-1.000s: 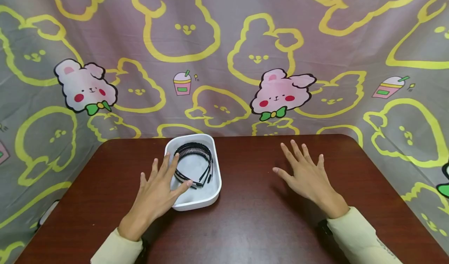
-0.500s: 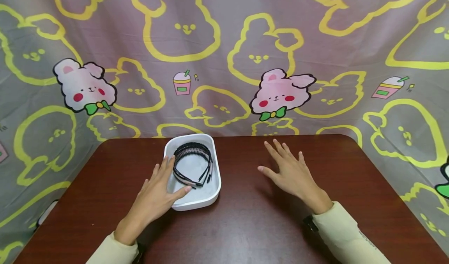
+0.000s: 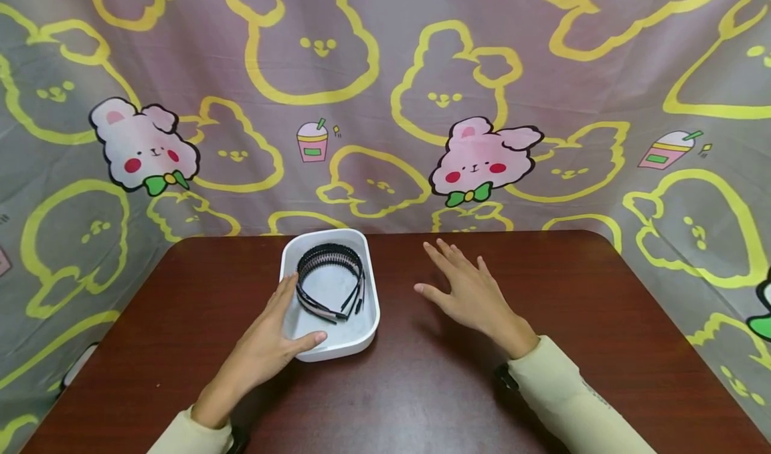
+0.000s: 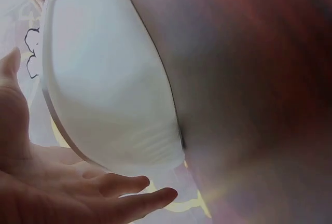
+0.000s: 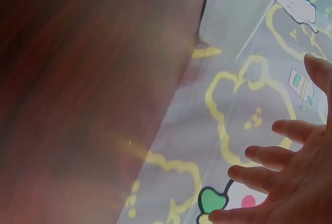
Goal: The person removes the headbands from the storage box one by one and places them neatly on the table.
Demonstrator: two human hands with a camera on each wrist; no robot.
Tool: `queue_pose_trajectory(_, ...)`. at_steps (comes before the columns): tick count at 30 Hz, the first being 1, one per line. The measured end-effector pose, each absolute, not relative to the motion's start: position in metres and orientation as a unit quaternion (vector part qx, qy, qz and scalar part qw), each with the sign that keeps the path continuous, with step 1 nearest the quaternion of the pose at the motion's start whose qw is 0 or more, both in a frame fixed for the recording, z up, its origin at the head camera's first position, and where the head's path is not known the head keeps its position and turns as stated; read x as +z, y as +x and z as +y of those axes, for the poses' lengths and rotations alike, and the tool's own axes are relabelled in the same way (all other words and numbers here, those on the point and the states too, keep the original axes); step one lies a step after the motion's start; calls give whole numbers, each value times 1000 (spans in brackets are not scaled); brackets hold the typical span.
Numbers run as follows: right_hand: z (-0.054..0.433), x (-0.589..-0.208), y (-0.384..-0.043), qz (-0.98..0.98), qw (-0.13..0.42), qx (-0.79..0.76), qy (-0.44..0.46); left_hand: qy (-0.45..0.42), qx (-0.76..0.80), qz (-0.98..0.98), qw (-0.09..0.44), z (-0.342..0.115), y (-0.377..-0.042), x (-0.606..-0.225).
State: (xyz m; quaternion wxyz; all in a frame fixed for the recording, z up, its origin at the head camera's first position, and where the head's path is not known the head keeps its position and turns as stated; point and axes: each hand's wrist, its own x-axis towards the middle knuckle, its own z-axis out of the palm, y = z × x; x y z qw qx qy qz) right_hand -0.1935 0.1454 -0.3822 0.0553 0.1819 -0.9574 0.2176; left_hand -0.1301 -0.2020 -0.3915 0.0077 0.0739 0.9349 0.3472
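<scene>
A white rectangular tray (image 3: 375, 307) with rounded corners stands on the table, left of centre. Inside it lie several black headbands (image 3: 330, 256), some with fine teeth, nested in one loop. My left hand (image 3: 259, 347) is at the tray's left side, fingers extended and thumb spread over the near left corner. In the left wrist view the fingers of that hand (image 4: 67, 187) lie alongside the tray's outer wall (image 4: 114, 79). My right hand (image 3: 472, 300) hovers to the right of the tray, apart from it, fingers straight and spread, holding nothing.
The dark red-brown wooden table (image 3: 421, 400) extends around the tray. A patterned cloth (image 3: 385, 72) with rabbit drawings hangs behind it and along both sides. A white and black object (image 3: 78, 373) shows partly past the table's left edge.
My right hand has moved left toward the tray. The fingers of my left hand have drawn back from over the headbands to the tray's left side. The tray and headbands have stayed put.
</scene>
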Motion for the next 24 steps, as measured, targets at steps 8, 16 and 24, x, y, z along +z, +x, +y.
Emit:
queue_pose_trajectory(8,124,-386,-203,-945,59,251,202,90,394,915,2,-203,-129,-393)
queue_pose_trajectory(16,103,-386,-210,-934,45,288,206,88,422,902,13,-206,-130,-396)
queue_pose_trajectory(24,86,-382,-214,-922,45,316,217,81,446,891,22,-209,-130,-398)
